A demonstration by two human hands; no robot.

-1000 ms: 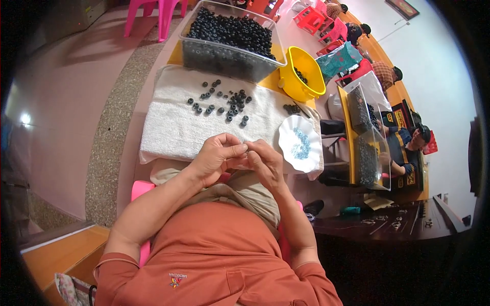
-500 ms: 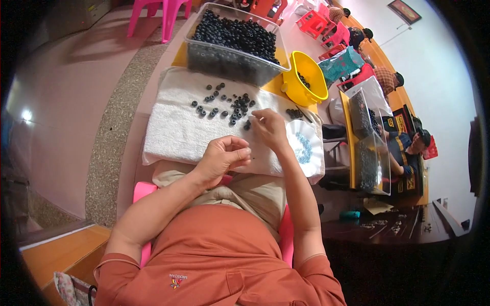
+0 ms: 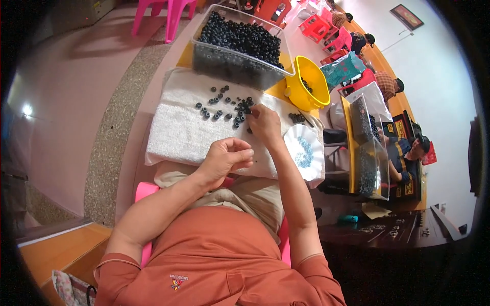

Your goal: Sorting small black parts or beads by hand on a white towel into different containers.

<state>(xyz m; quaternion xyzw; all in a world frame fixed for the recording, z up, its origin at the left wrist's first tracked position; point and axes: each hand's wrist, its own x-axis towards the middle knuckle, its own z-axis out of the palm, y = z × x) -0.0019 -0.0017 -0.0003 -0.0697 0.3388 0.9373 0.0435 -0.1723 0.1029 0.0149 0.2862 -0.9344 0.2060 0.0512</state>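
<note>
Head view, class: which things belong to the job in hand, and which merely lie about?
In the job: right hand at the small black rings on the white towel; left hand, fingers pinched.

Lying about: clear bin, yellow bowl, white dish, pink chairs.

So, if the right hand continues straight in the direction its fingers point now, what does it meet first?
Probably the loose black rings on the white towel; the right hand fingertips already reach their near edge. Contact is unclear.

A: How many hands and tubs?
B: Two hands, the left hand and the right hand; one white towel; one clear tub of black rings; one yellow bowl; one white dish.
A: Loose rings on the towel?
B: About twenty; I cannot count exactly.
</note>
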